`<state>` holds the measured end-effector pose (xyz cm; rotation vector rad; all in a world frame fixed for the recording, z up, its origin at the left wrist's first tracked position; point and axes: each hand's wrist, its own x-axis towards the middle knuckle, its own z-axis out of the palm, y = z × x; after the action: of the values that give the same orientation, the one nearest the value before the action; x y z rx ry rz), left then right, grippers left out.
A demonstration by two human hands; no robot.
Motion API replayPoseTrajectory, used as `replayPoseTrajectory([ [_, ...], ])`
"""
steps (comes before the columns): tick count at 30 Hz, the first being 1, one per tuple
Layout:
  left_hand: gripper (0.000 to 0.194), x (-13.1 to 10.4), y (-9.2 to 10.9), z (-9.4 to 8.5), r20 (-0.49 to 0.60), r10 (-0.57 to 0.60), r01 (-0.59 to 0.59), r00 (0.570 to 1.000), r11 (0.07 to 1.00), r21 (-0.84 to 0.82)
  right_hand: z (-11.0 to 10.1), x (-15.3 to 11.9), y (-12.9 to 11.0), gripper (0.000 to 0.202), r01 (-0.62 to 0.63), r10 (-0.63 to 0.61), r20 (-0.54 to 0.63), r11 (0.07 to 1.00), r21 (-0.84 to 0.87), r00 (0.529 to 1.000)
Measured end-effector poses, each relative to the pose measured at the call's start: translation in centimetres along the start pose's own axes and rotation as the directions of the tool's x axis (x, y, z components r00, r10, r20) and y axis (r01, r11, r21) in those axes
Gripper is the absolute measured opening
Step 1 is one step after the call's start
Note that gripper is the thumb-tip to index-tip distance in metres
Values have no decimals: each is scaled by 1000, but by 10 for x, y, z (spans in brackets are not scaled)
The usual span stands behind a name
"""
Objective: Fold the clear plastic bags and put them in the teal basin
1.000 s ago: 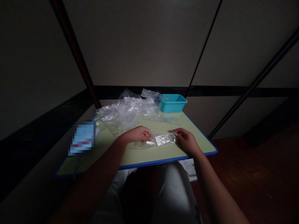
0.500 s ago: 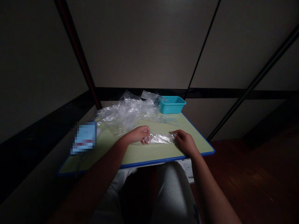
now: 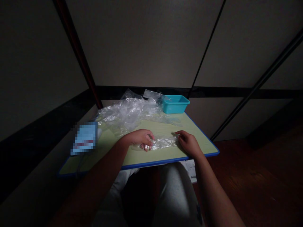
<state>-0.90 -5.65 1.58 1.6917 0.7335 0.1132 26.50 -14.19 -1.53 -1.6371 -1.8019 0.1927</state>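
2 hands, 1 clear plastic bag, center frame, just below the middle. Left hand pinched its left end; right hand gripped its right. Long axis ran left-right, right end slightly higher. 1 turquoise bin, upper right of 1 table. Plastic heap upper left, uncountable. Writing: none legible.

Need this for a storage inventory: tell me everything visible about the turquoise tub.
The turquoise tub is rectangular and open-topped, with rounded corners and a projecting rim. It looks like smooth plastic. It stands upright near the far right corner of the table. Clear plastic overlaps its left side; the left hand and right hand are away from it. Its inner bottom is hidden.
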Motion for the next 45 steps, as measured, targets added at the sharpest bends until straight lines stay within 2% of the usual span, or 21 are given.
replayPoseTrajectory([
  [5,47,1,0,0,-20,33,-34,999,998,-47,-2,0,-2,31,17,-17,0,999,-28,1000],
  [9,34,1,-1,1,-34,16,-18,999,998,-65,-3,0,-5,31,31,-31,-7,1000,1,1000],
  [14,25,-2,1,0,-56,63,-65,996,998,-26,-4,-1,-6,31,25,-25,-4,1000,17,1000],
  [20,32,-4,2,3,-1,26,-26,1000,990,-140,-4,0,-7,29,10,-10,-2,999,-34,1000],
  [24,33,-5,0,4,54,-34,39,998,995,-93,-3,0,-7,29,19,-18,19,999,-47,1000],
  [30,37,-3,0,1,-62,-4,2,998,999,-36,-2,0,-5,29,30,-28,23,995,-97,999],
  [34,43,-1,-3,0,-20,-6,5,1000,998,-58,-1,1,-6,27,32,-29,20,990,-135,999],
  [36,44,0,-5,0,-28,38,-40,999,996,-75,-1,1,-6,27,34,-31,21,989,-146,999],
  [40,35,4,-6,-1,-127,149,-157,981,986,-56,0,1,-6,26,50,-47,22,989,-139,999],
  [45,26,8,-4,1,-256,123,-118,959,992,35,0,0,-8,26,34,-30,26,985,-167,999],
])
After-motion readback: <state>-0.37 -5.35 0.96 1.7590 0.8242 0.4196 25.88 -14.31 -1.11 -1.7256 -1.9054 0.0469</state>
